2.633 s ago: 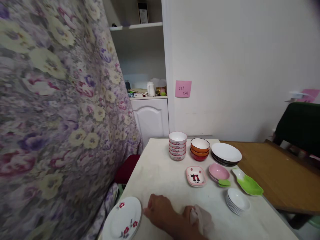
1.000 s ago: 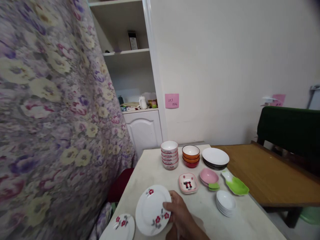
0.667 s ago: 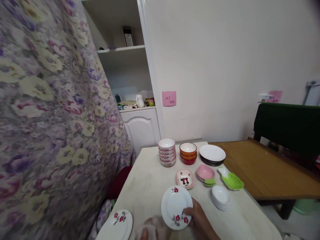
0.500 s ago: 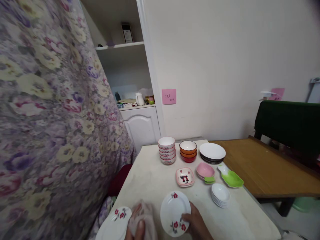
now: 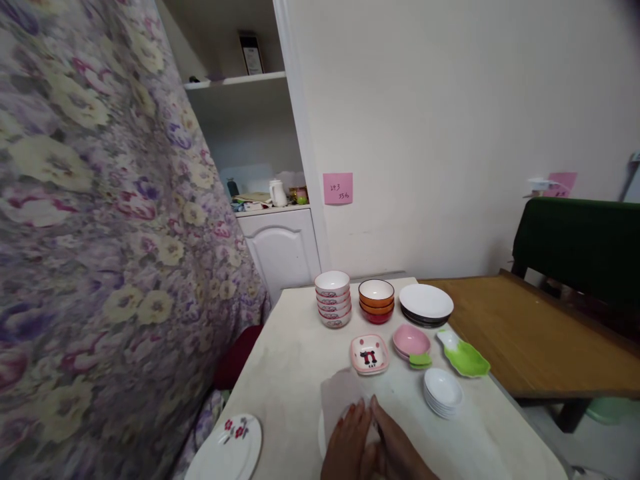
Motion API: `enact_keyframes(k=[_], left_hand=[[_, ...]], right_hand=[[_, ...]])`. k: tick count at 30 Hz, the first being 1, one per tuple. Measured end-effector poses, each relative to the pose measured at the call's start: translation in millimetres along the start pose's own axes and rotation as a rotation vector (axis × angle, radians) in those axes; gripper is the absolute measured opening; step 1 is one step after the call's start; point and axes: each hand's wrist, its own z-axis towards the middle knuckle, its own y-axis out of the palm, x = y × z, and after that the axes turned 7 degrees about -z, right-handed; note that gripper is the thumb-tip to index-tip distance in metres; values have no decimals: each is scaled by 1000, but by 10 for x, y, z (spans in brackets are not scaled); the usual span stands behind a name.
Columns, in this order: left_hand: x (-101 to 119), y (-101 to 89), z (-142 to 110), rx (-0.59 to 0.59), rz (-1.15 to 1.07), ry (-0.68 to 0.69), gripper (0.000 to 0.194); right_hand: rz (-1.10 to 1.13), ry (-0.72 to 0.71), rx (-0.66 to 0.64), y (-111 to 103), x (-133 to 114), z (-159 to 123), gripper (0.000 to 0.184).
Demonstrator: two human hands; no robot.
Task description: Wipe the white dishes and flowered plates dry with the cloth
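Note:
A pale pinkish cloth lies over a small white plate, hiding nearly all of it. My left hand presses the cloth against the plate, its fingers together. From the right, my right hand grips the plate's edge, its fingertips close to those of the left; part of its grip is hidden. A second white plate with red flowers sits at the table's near left. Just beyond the cloth is a square pink dish with an animal picture.
Along the back of the table stand stacked white bowls, orange and red bowls and large plates. Pink bowls, a green leaf-shaped dish and small white dishes are at right. A flowered curtain hangs left.
My left hand has moved right with the cloth, from beside the flowered plate onto the plate in my right hand. The cloth now covers that plate's flowers.

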Motion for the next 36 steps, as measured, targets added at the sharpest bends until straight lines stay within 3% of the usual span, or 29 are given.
enact_keyframes(k=[4, 8, 11, 15, 17, 20, 24, 27, 29, 33, 36], left_hand=[[61, -280, 31, 18, 156, -117, 52], [-145, -258, -126, 70, 202, -174, 53], [-178, -127, -192, -50, 184, -193, 52], [107, -52, -110, -285, 124, -165, 63], [250, -86, -32, -249, 136, -119, 61], [282, -172, 76, -99, 169, -61, 53], [50, -282, 87, 27, 240, -116, 50], [-99, -323, -52, 58, 302, -197, 53], [-102, -297, -155, -6, 320, -222, 53], [81, -147, -190, -198, 269, -192, 56], [201, -106, -64, -145, 218, -89, 55]], right_hand=[[211, 89, -103, 24, 53, 24, 51], [244, 40, -126, 5, 115, 40, 48], [209, 36, -102, -46, 127, 45, 45], [100, 81, 122, -116, 78, 37, 41], [90, 85, 168, -106, 14, 27, 44], [119, 119, 68, -31, -97, 11, 52], [258, 202, -188, 36, -146, -7, 63], [318, 199, -262, 23, -91, -12, 60], [325, 171, -219, 5, -40, -7, 52], [209, 45, 42, -60, 34, 33, 32], [109, -2, 84, -115, 61, 72, 32]])
